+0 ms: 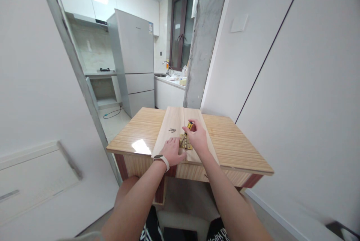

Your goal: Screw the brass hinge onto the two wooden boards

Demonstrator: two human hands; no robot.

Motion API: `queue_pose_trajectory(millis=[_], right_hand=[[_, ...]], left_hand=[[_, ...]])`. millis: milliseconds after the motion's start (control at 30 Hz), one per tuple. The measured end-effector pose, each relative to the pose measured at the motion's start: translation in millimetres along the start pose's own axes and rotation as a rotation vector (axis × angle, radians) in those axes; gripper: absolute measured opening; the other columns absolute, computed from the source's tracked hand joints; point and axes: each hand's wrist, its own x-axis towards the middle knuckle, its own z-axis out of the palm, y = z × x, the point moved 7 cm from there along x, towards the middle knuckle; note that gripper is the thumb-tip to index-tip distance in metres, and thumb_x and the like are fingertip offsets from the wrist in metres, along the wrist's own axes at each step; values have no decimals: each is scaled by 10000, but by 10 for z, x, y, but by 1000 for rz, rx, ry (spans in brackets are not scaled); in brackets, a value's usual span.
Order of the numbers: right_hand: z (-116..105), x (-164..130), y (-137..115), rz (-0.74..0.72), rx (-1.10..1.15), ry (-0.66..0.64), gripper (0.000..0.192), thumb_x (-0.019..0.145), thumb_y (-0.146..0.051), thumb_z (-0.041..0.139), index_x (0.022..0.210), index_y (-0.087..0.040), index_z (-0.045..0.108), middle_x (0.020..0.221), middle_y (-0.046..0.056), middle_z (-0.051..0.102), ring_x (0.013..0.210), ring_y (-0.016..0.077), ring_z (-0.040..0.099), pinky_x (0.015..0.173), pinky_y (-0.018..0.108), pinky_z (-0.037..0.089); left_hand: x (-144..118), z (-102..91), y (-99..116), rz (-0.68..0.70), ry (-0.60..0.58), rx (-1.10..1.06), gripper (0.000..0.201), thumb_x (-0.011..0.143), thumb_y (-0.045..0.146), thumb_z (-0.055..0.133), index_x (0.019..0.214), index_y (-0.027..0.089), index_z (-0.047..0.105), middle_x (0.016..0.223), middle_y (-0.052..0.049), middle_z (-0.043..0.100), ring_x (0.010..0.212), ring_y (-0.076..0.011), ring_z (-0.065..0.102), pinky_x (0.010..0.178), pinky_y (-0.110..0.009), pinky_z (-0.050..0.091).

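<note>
My right hand (198,136) grips a screwdriver (190,125) with a yellow and black handle, tilted over a brass hinge (189,145). Its shaft slants down toward the hinge's left leaf; where exactly the tip sits is too small to tell. The hinge lies spread across the seam between two pale wooden boards (171,116), placed side by side. Flat on the left board rests my left hand (172,151), fingers stretched out and fingertips beside the hinge. A small pile of screws (172,130) lies on the left board, beyond my left hand.
The boards lie across a wood-grain table (225,139) with a glossy top. A grey concrete wall edge (206,38) and a white wall (295,94) rise behind and to the right. Farther off stand a fridge (137,45) and a kitchen counter (170,92).
</note>
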Motion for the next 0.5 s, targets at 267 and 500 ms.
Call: queue_pose_trajectory(millis=[267, 500], right_hand=[[363, 144, 11, 145, 379, -48, 277, 904, -490, 553, 916, -219, 611, 854, 22, 662, 777, 169, 606, 726, 295, 498], [521, 258, 54, 264, 314, 83, 509, 979, -659, 301, 738, -250, 483, 593, -8, 482, 568, 174, 467, 510, 290, 386]], left_hand=[[4, 1, 16, 12, -2, 12, 577, 860, 509, 565, 1339, 204, 464, 1314, -132, 569, 1265, -315, 488, 1069, -458, 364], [-5, -15, 42, 10, -14, 23, 505, 867, 497, 556, 1274, 205, 495, 1280, -132, 580, 1223, -319, 503, 1040, -452, 381]])
